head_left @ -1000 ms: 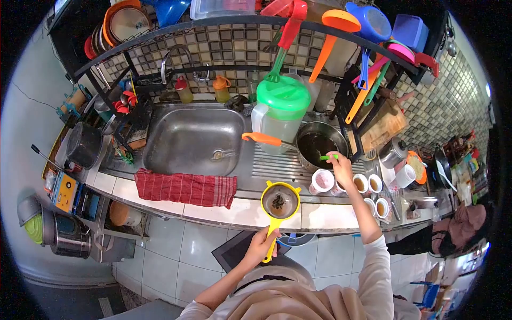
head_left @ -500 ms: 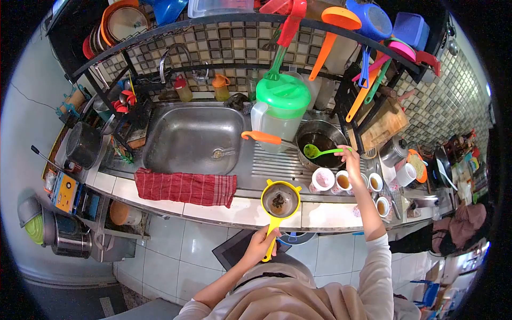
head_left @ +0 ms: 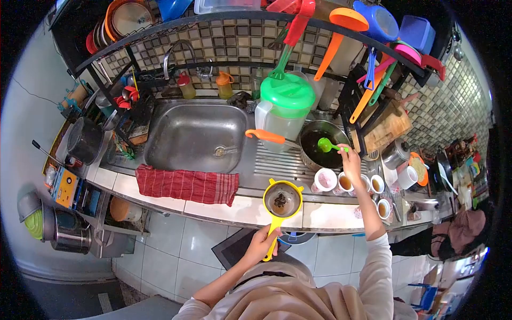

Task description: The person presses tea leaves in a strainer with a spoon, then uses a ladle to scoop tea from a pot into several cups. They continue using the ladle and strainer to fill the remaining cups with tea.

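Observation:
My left hand grips the handle of a yellow strainer near the counter's front edge; dark residue lies in its mesh. My right hand is closed on the handle of a green ladle. The ladle's bowl is over a metal pot of dark liquid, its depth hard to judge. The pot has an orange handle reaching left. Just below the pot stand several cups; the leftmost cup looks pinkish inside, and another cup beside it holds brown liquid.
A pitcher with a green lid stands behind the pot. Left of it is a steel sink with a red cloth along its front. Utensils hang from the black rack overhead. Another person is at the far right.
The green ladle has shifted right and up within the pot's opening, and its bowl has turned. My left hand and the strainer stay nearly in place. The whole view has shifted slightly.

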`<action>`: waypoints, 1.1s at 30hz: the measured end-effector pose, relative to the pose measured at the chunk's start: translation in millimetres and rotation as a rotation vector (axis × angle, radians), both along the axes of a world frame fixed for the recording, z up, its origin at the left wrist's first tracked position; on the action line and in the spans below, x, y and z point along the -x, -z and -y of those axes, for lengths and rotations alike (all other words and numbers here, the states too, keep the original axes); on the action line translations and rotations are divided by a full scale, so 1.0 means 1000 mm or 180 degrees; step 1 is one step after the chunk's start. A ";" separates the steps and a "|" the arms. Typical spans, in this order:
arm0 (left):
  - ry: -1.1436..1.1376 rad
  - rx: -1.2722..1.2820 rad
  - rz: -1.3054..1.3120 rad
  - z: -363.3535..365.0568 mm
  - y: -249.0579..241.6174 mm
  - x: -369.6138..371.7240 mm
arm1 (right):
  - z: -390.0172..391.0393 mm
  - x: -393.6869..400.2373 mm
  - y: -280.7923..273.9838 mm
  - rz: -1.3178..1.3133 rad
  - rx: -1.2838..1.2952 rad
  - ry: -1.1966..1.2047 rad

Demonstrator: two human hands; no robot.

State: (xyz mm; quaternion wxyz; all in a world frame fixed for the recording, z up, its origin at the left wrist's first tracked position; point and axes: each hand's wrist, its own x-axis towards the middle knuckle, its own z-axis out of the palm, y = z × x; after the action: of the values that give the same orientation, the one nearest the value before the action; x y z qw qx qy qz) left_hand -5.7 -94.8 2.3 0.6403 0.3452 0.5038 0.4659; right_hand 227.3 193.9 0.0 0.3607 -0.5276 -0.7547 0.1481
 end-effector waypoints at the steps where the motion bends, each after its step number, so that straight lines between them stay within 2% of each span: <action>1: -0.0005 -0.0019 0.0011 0.000 0.001 0.000 | 0.001 0.000 0.003 0.0268 -0.0171 -0.0041; 2: -0.0011 -0.0016 0.0014 0.001 0.000 0.000 | 0.003 0.001 0.002 0.0271 -0.0168 -0.0048; 4: 0.0020 -0.0021 -0.0016 0.001 -0.002 0.000 | 0.008 0.005 -0.001 0.0863 0.0138 0.0026; 6: 0.0015 -0.0014 -0.0036 0.001 -0.004 0.001 | 0.007 0.007 0.002 0.0827 0.0101 0.0000; 9: 0.0010 -0.0031 -0.0033 0.002 -0.003 0.000 | 0.004 0.010 0.009 0.0475 -0.0019 -0.0121; 11: 0.0005 -0.0059 -0.0008 0.002 -0.002 0.000 | 0.001 0.012 0.018 -0.0358 0.0250 -0.0218; 15: 0.0004 -0.0049 0.0017 0.003 0.001 -0.001 | -0.004 0.012 0.020 -0.0959 0.0737 -0.0289; 17: -0.0003 -0.0065 0.0013 0.003 0.001 0.000 | -0.006 0.010 0.016 -0.1373 0.1026 -0.0060; 20: 0.0059 0.0027 0.0011 0.002 0.000 0.001 | -0.011 0.004 0.015 -0.1766 0.1021 -0.0162; 26: 0.0067 -0.0022 -0.0090 0.001 -0.001 0.001 | -0.014 -0.004 0.004 -0.1918 0.0943 -0.0131; 33: 0.0057 0.0004 -0.0044 0.001 -0.002 0.003 | -0.014 -0.007 -0.001 -0.1727 0.0871 -0.0002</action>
State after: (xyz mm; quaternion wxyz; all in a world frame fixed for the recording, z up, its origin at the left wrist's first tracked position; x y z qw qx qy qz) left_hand -8.4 -95.9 4.0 0.6411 0.3526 0.5054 0.4574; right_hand 234.5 207.5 0.7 0.4746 -0.5122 -0.6040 0.3841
